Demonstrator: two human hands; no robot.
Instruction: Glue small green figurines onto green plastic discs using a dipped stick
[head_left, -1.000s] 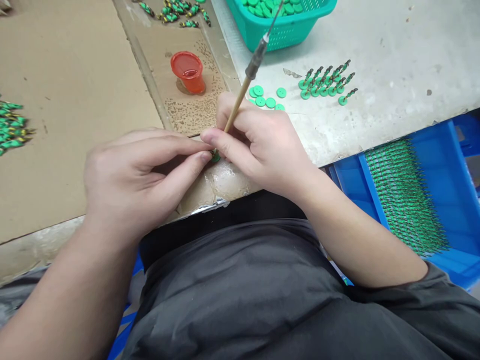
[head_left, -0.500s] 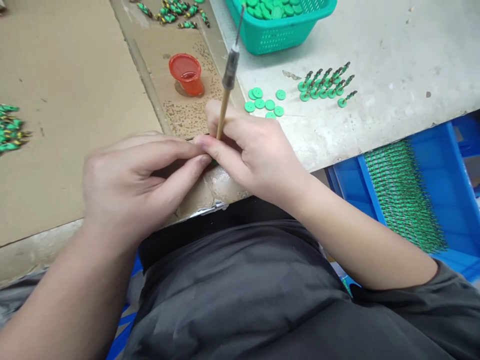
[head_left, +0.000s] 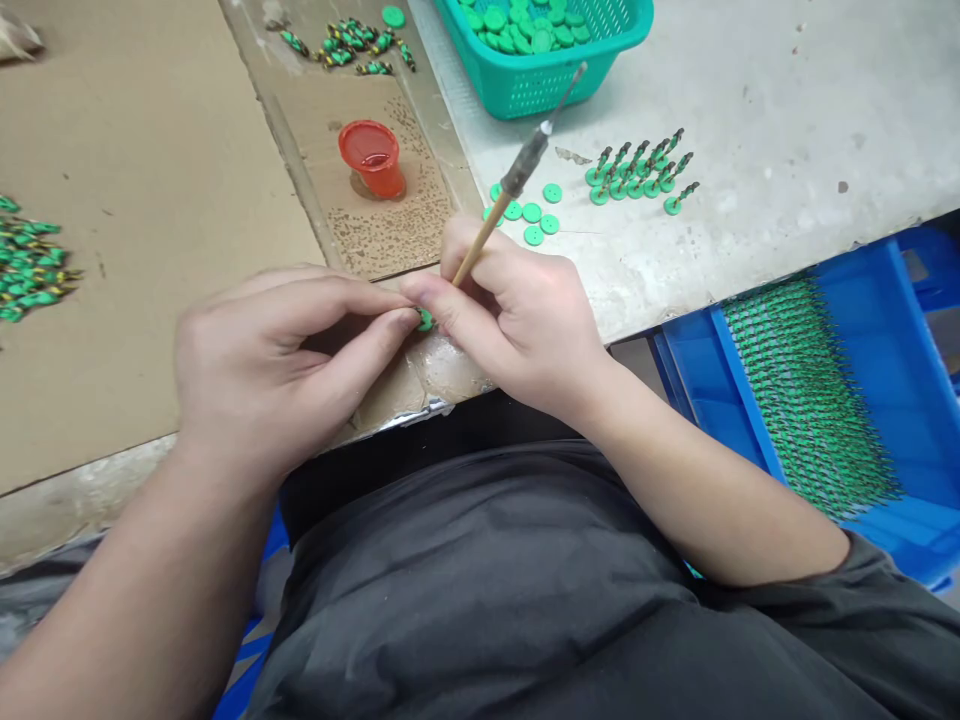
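The fingers (head_left: 352,350) of the left hand (head_left: 262,370) are closed, thumb and forefinger pinched together on a small green piece (head_left: 425,320) at the near edge of the worktop (head_left: 787,130). The right hand (head_left: 525,320) meets it from 3 o'clock; its fingers (head_left: 450,305) are curled shut round the wooden shaft of a brush (head_left: 517,178), and its thumb tip presses against the same green piece. The brush slants up toward 1 o'clock, its dark ferrule and bristle end pointing away from the hands. How much of the piece lies between the fingertips cannot be told; only a sliver shows.

From the piece, a red cup (head_left: 371,158) stands at 11 o'clock on a sheet of cardboard (head_left: 150,200). A few loose green discs (head_left: 534,212) lie at 1 o'clock, just beyond the right hand, and a cluster of upright green pegs (head_left: 637,170) stands at 2 o'clock. A teal basket (head_left: 540,90) holding more discs sits at 12 o'clock. Twisted green parts (head_left: 34,270) lie at 9 o'clock. A blue crate (head_left: 911,330) with rows of green parts is at 4 o'clock, below the worktop.
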